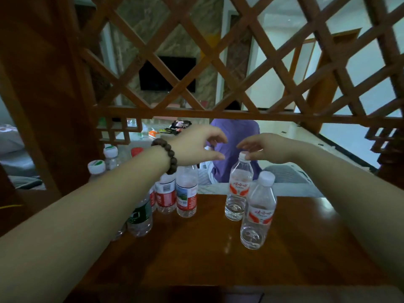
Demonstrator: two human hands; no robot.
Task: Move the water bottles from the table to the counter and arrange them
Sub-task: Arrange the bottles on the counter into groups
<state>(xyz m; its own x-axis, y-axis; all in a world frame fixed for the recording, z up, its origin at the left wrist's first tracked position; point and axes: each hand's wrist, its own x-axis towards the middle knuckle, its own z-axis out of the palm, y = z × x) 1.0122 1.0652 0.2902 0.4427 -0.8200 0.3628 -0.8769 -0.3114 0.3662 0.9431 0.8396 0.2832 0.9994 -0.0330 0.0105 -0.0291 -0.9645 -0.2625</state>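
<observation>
Several clear water bottles stand upright on a glossy brown wooden counter point(196, 248). Two white-capped bottles with red-and-white labels stand on the right: a far bottle point(238, 189) and a near bottle point(258, 213). On the left is a cluster: two red-labelled bottles point(187, 193), a green-labelled bottle point(140, 217) and green-and-white capped bottles point(110, 156) partly hidden by my forearm. My left hand point(196, 145), with a bead bracelet on the wrist, hovers open above the red-labelled bottles. My right hand point(266, 147) is open, its fingertips at the far right bottle's cap.
A wooden lattice screen point(218, 62) rises just behind the counter, with a horizontal rail point(240, 115) above my hands. Beyond it sits a person in a purple top point(231, 149). A wooden post point(43, 95) stands at the left.
</observation>
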